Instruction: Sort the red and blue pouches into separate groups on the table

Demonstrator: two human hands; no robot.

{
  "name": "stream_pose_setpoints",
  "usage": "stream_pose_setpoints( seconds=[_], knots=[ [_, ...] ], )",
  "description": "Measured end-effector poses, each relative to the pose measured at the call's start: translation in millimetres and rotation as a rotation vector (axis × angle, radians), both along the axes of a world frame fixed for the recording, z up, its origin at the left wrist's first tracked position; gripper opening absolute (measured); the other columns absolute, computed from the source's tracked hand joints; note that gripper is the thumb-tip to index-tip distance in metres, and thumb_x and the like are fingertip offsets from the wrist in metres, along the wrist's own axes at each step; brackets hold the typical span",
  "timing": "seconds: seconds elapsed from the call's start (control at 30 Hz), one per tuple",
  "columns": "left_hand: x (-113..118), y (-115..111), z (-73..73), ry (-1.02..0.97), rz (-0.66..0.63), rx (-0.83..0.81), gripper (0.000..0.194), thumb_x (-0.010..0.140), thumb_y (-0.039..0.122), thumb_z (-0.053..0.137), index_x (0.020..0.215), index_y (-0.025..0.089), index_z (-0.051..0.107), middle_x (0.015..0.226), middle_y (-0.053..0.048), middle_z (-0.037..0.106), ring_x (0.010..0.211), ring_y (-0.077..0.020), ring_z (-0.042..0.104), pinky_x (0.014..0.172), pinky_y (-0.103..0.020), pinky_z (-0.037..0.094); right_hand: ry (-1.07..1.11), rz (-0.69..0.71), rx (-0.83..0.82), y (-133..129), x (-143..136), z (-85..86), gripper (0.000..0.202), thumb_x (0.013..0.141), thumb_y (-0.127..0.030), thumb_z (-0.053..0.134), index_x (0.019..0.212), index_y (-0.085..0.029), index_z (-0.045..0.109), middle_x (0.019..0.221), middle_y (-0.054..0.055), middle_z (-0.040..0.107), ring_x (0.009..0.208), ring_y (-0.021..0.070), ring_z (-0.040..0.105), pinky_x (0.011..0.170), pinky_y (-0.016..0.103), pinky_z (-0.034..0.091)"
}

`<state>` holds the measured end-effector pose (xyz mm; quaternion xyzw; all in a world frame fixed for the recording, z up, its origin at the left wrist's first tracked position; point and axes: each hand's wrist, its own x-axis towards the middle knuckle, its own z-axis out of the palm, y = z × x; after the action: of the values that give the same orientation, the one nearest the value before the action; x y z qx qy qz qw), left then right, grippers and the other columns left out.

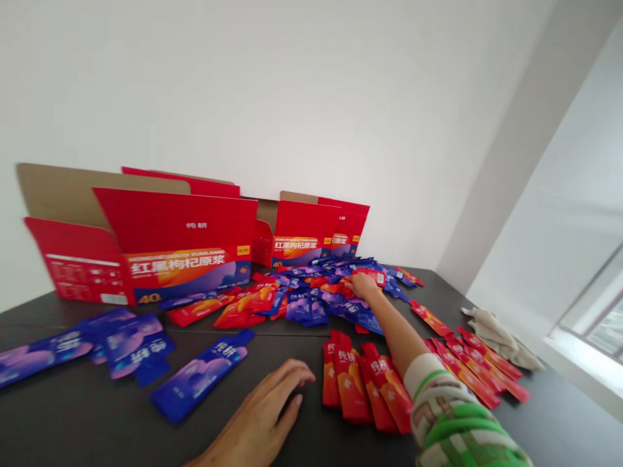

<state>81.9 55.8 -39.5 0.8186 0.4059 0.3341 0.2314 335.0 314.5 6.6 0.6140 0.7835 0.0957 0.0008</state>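
Right hand [363, 285] reaches out to the far middle of the dark table [73, 415], fingers curled onto a red sachet [372, 276] atop the mixed heap of red and blue sachets [316, 298]; whether the sachet is actually pinched cannot be told. Left hand [265, 415] lies flat and open-palmed at the near edge, holding nothing, just beside a single blue sachet [202, 375] and a fanned row of red sachets [365, 386]. Open red cartons [175, 250] stand along the far edge; a crumpled cloth [501, 337] lies toward the right edge.
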Motion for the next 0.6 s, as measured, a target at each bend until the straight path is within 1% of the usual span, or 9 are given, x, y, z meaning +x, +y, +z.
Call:
stream_pose_setpoints(
  seconds=[0.1,0.2,0.23,0.3,0.37,0.43,0.5,0.53,0.6],
  knots=[
    [-0.2,-0.9,2.5,-0.015,0.005,-0.006,0.027,0.092,0.022,0.039,0.113,0.030,0.054,0.119,-0.002,0.056,0.112,-0.0153,0.054,0.099,-0.026,0.043,-0.067,-0.011,0.089,-13.2,-6.9,8.7,0.025,0.098,-0.027,0.046,0.109,-0.010,0.061,0.106,0.011,0.063,0.101,0.0210,0.059,0.087,0.038,0.047],
    [-2.0,0.6,8.9,-0.062,0.016,-0.027,0.024,0.092,0.024,0.040,0.111,0.028,0.055,0.118,-0.002,0.056,0.111,-0.0161,0.054,0.099,-0.028,0.042,-0.095,0.010,0.202,-33.9,0.3,31.0,0.023,0.096,-0.013,0.041,0.108,-0.011,0.060,0.105,0.014,0.064,0.109,0.0233,0.053,0.082,0.031,0.045],
    [-2.3,1.9,12.5,-0.089,0.028,-0.043,0.023,0.092,0.026,0.042,0.110,0.028,0.056,0.118,-0.003,0.056,0.112,-0.0169,0.054,0.100,-0.029,0.042,-0.098,0.012,0.242,-42.9,5.4,40.6,0.024,0.096,-0.011,0.039,0.108,-0.012,0.060,0.104,0.014,0.064,0.110,0.0239,0.052,0.080,0.030,0.044],
    [-0.3,6.3,22.4,-0.178,0.048,-0.126,0.022,0.091,0.031,0.046,0.110,0.025,0.056,0.119,-0.005,0.057,0.113,-0.0190,0.053,0.102,-0.033,0.039,-0.093,-0.005,0.314,-65.2,16.1,58.9,0.024,0.096,-0.014,0.038,0.107,-0.012,0.059,0.101,0.015,0.064,0.105,0.0245,0.054,0.074,0.028,0.042],
    [7.0,13.2,34.6,-0.339,0.023,-0.328,0.028,0.089,0.038,0.051,0.113,0.024,0.056,0.123,-0.008,0.056,0.117,-0.0217,0.051,0.103,-0.036,0.038,-0.084,-0.038,0.371,-94.9,21.9,70.8,0.025,0.098,-0.021,0.035,0.104,-0.013,0.058,0.093,0.013,0.064,0.092,0.0233,0.057,0.068,0.027,0.039],
    [20.4,21.8,46.4,-0.579,-0.067,-0.646,0.041,0.087,0.048,0.052,0.119,0.023,0.052,0.130,-0.011,0.053,0.123,-0.0240,0.048,0.100,-0.038,0.041,-0.062,-0.010,0.452,-132.4,17.4,71.0,0.027,0.099,-0.027,0.035,0.095,-0.015,0.058,0.085,0.010,0.062,0.080,0.0205,0.057,0.062,0.026,0.035],
    [38.4,30.6,54.4,-0.836,-0.192,-0.961,0.047,0.085,0.054,0.053,0.120,0.023,0.051,0.129,-0.012,0.053,0.120,-0.0250,0.050,0.094,-0.040,0.046,-0.027,0.145,0.540,-175.5,2.1,59.2,0.026,0.098,-0.026,0.038,0.083,-0.017,0.057,0.075,0.006,0.059,0.071,0.0176,0.054,0.060,0.027,0.031],
    [48.2,34.4,56.1,-0.941,-0.242,-1.077,0.045,0.084,0.054,0.054,0.115,0.022,0.054,0.122,-0.013,0.058,0.113,-0.0248,0.055,0.089,-0.040,0.049,-0.011,0.265,0.560,-197.2,-8.1,50.4,0.025,0.096,-0.023,0.040,0.077,-0.017,0.056,0.070,0.004,0.057,0.067,0.0164,0.052,0.060,0.027,0.030],
    [67.2,39.6,54.6,-1.075,-0.268,-1.221,0.037,0.084,0.050,0.056,0.098,0.016,0.059,0.097,-0.012,0.066,0.089,-0.0217,0.064,0.075,-0.033,0.053,0.012,0.496,0.544,-235.1,-28.5,32.5,0.024,0.093,-0.016,0.043,0.072,-0.017,0.054,0.067,0.003,0.056,0.065,0.0158,0.049,0.061,0.029,0.029]
  ],
)
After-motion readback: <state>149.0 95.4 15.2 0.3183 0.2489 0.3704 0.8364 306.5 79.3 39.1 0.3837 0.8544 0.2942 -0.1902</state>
